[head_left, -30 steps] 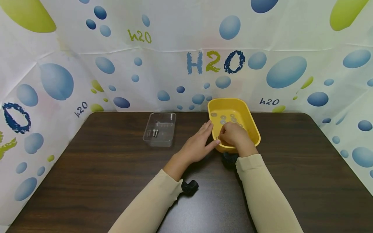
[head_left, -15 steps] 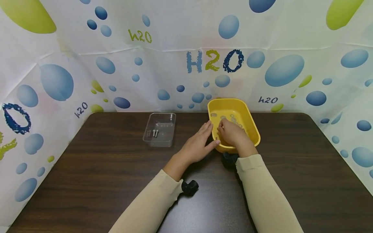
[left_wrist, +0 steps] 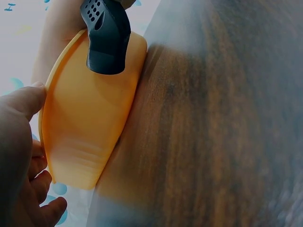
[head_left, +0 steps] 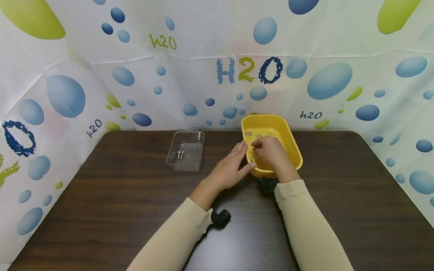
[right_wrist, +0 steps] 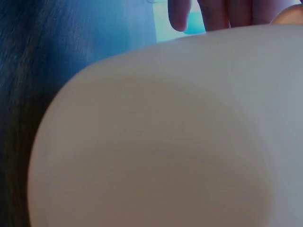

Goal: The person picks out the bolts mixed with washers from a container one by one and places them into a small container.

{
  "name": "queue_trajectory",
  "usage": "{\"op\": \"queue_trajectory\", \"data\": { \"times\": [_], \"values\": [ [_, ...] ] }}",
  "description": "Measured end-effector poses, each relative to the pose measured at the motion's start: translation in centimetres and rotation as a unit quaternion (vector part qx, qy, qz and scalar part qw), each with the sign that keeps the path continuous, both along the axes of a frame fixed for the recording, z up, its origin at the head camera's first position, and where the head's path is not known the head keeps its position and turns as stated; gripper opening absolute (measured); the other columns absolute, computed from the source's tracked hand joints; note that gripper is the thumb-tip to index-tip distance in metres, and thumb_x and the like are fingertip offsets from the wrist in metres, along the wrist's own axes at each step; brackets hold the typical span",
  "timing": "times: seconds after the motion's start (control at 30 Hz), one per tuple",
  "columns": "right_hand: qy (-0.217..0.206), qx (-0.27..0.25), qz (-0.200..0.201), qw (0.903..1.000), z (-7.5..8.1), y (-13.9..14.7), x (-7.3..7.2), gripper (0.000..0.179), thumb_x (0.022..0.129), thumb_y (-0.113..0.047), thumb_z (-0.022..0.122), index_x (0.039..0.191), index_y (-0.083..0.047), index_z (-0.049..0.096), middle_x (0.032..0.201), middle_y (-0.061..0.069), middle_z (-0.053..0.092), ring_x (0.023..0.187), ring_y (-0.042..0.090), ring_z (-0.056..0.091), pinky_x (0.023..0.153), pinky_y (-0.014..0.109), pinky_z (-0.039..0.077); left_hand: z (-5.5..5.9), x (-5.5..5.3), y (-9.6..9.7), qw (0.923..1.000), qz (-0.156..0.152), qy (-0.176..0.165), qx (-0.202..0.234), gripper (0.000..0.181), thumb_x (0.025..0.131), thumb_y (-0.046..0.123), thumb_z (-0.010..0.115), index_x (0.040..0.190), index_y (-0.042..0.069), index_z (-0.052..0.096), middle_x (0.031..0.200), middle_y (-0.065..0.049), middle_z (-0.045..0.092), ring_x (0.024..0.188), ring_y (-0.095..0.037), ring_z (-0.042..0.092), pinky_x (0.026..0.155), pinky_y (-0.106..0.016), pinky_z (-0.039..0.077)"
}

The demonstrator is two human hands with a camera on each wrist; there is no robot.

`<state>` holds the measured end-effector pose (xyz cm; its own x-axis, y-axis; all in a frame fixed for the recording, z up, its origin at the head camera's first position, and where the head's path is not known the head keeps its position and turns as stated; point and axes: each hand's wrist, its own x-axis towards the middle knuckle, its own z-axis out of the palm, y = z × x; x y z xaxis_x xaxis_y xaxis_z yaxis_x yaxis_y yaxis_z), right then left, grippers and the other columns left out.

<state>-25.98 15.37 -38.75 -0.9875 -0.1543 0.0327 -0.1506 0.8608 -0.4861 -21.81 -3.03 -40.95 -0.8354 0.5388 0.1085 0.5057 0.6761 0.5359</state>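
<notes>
The tray [head_left: 295,151] was plain yellow, the discs [head_left: 248,133] in it greyish, the screws [head_left: 181,155] silver, and the box [head_left: 190,166] colourless and transparent. The table [head_left: 91,199] was dark brown with a streaked wood grain. The backcloth [head_left: 203,22] bore blue and lime-green blobs on white; its central lettering [head_left: 225,70] ran light blue, green and navy. Both sleeves [head_left: 173,237] were plain cream; the wrist devices [head_left: 221,218] were black.
</notes>
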Motion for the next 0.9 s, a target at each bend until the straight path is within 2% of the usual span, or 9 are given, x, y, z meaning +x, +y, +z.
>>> {"op": "queue_trajectory", "data": {
  "times": [0.1, 0.17, 0.27, 0.53, 0.67, 0.9],
  "values": [
    [0.001, 0.003, 0.004, 1.0, 0.1, 0.0, 0.0, 0.025, 0.094, -0.015, 0.066, 0.115, -0.004, 0.073, 0.113, 0.012, 0.073, 0.116, 0.033, 0.062, 0.114, 0.05, 0.034, 0.1, 0.0, 0.0, 1.0, 0.001, -0.002, 0.001, 0.079, 0.1, 0.06, 0.04, 0.159, 0.017, 0.01, 0.167, 0.003, 0.005, 0.153, -0.013, 0.006, 0.121, -0.041, 0.022],
    [0.001, 0.004, 0.006, 1.0, 0.2, 0.0, 0.0, 0.023, 0.094, -0.017, 0.068, 0.112, -0.004, 0.075, 0.11, 0.012, 0.074, 0.113, 0.033, 0.063, 0.115, 0.05, 0.033, 0.1, 0.0, 0.0, 1.0, 0.0, -0.002, 0.002, 0.079, 0.1, 0.059, 0.04, 0.159, 0.017, 0.01, 0.167, 0.002, 0.006, 0.153, -0.013, 0.006, 0.121, -0.042, 0.023],
    [0.0, 0.004, 0.012, 0.9999, 0.2, 0.0, -0.1, 0.022, 0.092, -0.019, 0.07, 0.107, -0.004, 0.076, 0.106, 0.012, 0.074, 0.107, 0.032, 0.065, 0.111, 0.05, 0.039, 0.2, 0.0, 0.0, 1.0, 0.0, 0.0, 0.001, 0.079, 0.1, 0.059, 0.039, 0.159, 0.017, 0.01, 0.167, 0.0, 0.007, 0.153, -0.013, 0.006, 0.121, -0.043, 0.024],
    [0.0, -0.02, 0.005, 0.9998, 0.2, 0.2, -0.5, 0.018, 0.093, -0.022, 0.069, 0.101, -0.006, 0.074, 0.102, 0.01, 0.074, 0.104, 0.031, 0.065, 0.102, 0.049, 0.047, 0.3, -0.4, 0.2, 1.0, 0.004, -0.002, -0.001, 0.079, 0.099, 0.06, 0.038, 0.159, 0.017, 0.01, 0.167, 0.003, 0.005, 0.153, -0.014, 0.006, 0.121, -0.042, 0.023],
    [0.017, -0.03, 0.005, 0.9994, 0.3, 0.4, -0.9, 0.017, 0.093, -0.021, 0.068, 0.101, -0.007, 0.073, 0.1, 0.01, 0.073, 0.096, 0.029, 0.065, 0.094, 0.047, 0.052, 0.3, -0.7, 0.5, 1.0, 0.009, -0.002, 0.0, 0.079, 0.1, 0.06, 0.039, 0.159, 0.017, 0.01, 0.167, 0.003, 0.005, 0.153, -0.014, 0.007, 0.121, -0.041, 0.023],
    [0.034, -0.041, 0.012, 0.9985, 0.6, 0.7, -1.5, 0.024, 0.094, -0.027, 0.067, 0.104, -0.007, 0.075, 0.1, 0.01, 0.073, 0.092, 0.027, 0.064, 0.089, 0.044, 0.054, 0.4, -1.3, 0.8, 0.9999, 0.013, 0.001, 0.006, 0.08, 0.1, 0.06, 0.039, 0.159, 0.015, 0.011, 0.167, 0.002, 0.006, 0.153, -0.016, 0.007, 0.12, -0.044, 0.025]
  ]
}}
